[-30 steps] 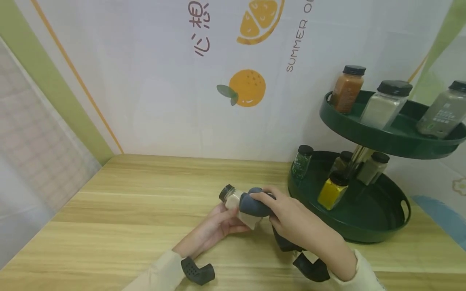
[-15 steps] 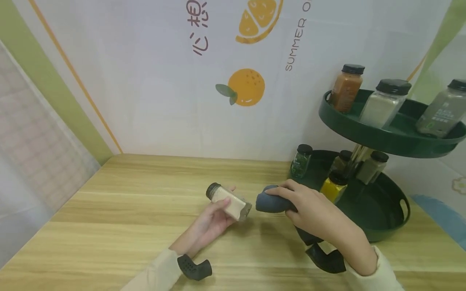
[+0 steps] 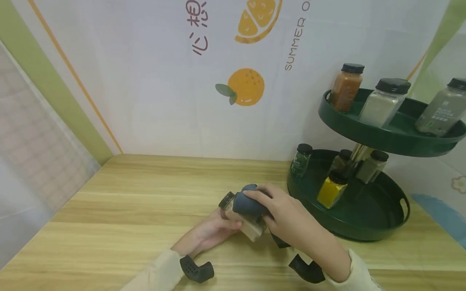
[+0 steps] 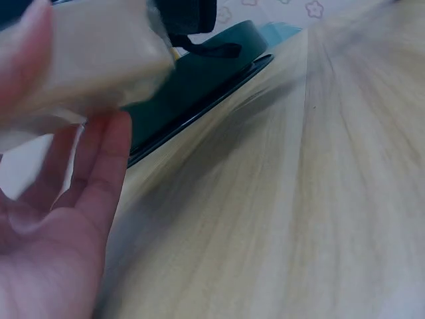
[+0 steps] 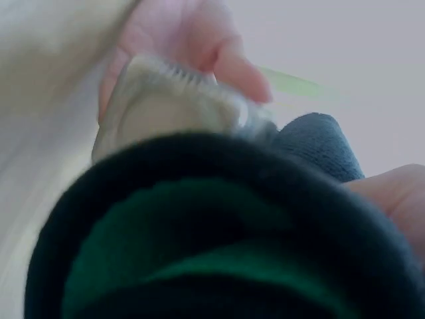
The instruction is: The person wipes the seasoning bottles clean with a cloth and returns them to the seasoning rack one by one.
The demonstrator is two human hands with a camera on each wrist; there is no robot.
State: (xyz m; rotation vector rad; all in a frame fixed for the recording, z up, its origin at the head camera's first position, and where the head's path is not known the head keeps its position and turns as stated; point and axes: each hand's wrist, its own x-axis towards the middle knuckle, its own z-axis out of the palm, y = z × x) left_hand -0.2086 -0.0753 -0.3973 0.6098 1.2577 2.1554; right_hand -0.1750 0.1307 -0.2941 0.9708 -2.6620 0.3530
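My left hand grips a clear spice jar of cream-coloured powder, tilted above the wooden table with its black lid to the upper left. In my right hand is a bunched dark blue cloth, which overlaps the jar's upper side in the head view and hides part of it. The left wrist view shows the jar's side with a thumb over it and other fingers below. From the right wrist, the jar's base appears just beyond the cloth's fold.
A two-tier dark green rack stands at the right. Its lower tray holds a yellow jar, a green herb jar and others; an orange-red jar and others stand on top. A printed white curtain hangs behind the table.
Half a second ago the cloth was apart from the jar, to its right. Now my right hand has brought it back left onto the jar, which has turned and shifted slightly right.
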